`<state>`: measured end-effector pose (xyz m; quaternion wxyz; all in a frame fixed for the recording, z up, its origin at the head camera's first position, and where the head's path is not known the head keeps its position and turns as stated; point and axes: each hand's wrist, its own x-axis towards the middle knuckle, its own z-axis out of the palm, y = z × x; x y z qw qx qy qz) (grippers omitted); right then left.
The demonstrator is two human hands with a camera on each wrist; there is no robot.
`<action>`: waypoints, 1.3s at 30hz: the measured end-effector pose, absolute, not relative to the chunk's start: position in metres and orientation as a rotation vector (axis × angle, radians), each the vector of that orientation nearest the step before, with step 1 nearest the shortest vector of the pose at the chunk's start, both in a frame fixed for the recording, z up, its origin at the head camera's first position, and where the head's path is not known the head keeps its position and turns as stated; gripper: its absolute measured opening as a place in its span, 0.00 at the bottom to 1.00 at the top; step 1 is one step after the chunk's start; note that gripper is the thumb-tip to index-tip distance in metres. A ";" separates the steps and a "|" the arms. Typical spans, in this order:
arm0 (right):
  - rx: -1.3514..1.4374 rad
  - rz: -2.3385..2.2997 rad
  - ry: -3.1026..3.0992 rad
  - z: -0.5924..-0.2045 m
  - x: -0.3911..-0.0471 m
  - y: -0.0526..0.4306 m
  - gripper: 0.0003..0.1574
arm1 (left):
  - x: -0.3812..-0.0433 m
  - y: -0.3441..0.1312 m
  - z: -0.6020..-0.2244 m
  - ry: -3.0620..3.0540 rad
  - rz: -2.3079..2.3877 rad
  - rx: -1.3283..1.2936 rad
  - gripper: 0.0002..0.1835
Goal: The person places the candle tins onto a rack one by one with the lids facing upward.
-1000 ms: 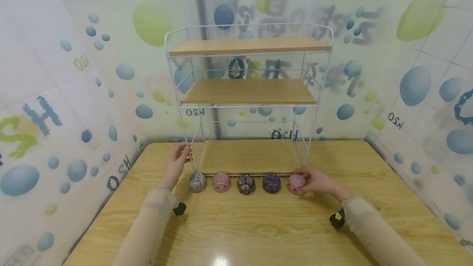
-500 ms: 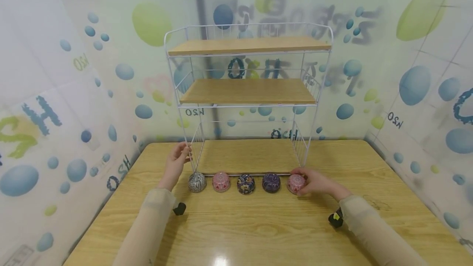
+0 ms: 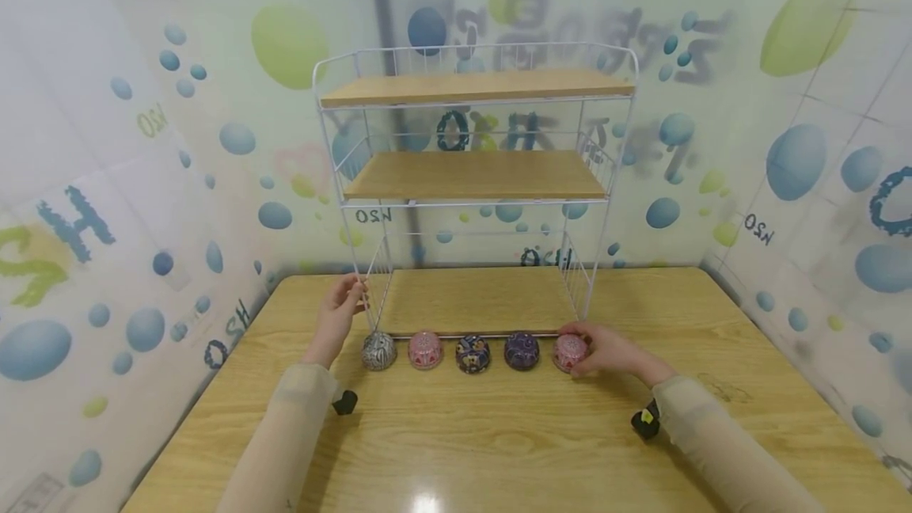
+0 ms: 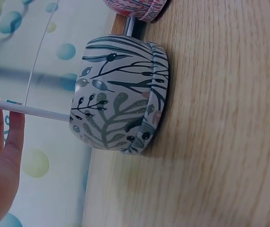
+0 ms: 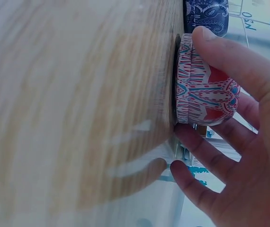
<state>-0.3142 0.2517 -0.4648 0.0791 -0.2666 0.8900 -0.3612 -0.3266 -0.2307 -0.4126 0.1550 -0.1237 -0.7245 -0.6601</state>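
My right hand (image 3: 606, 351) holds a small round pink patterned tin (image 5: 210, 90), which rests on the table at the right end of a row. In the right wrist view the thumb lies on one side and fingers curl around the other. My left hand (image 3: 340, 311) holds the front left post of a white wire rack (image 3: 476, 203); its fingers touch the thin post in the left wrist view. Below it sits a white, leaf-patterned tin (image 4: 121, 94). Between the end tins stand another pink tin (image 3: 425, 350), a dark multicoloured tin (image 3: 473, 354) and a purple tin (image 3: 522, 351).
The rack has two wooden shelves, the upper shelf (image 3: 477, 87) and the middle shelf (image 3: 476, 175). It stands on a wooden table (image 3: 456, 442) just behind the tins. Walls with printed bubbles (image 3: 288, 42) enclose the back and sides.
Both hands keep their places at the rack post and the right pink tin. The head view has shifted very slightly; the tins stay where they were.
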 end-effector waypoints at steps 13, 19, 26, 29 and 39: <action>-0.751 -1.139 2.663 -0.465 -0.313 0.251 0.45 | -0.327 -0.230 -0.411 -2.073 -1.908 -0.349 0.15; -0.745 -1.154 2.664 -0.463 -0.313 0.251 0.44 | -0.326 -0.230 -0.412 -2.066 -1.912 -0.338 0.14; -0.771 -1.163 2.676 -0.463 -0.314 0.250 0.44 | -0.325 -0.229 -0.412 -2.051 -1.922 -0.330 0.05; -0.800 -1.164 2.680 -0.463 -0.314 0.250 0.43 | -0.325 -0.230 -0.413 -2.058 -1.918 -0.330 0.06; -0.815 -1.183 2.696 -0.460 -0.313 0.250 0.43 | -0.324 -0.230 -0.412 -2.088 -1.898 -0.321 0.12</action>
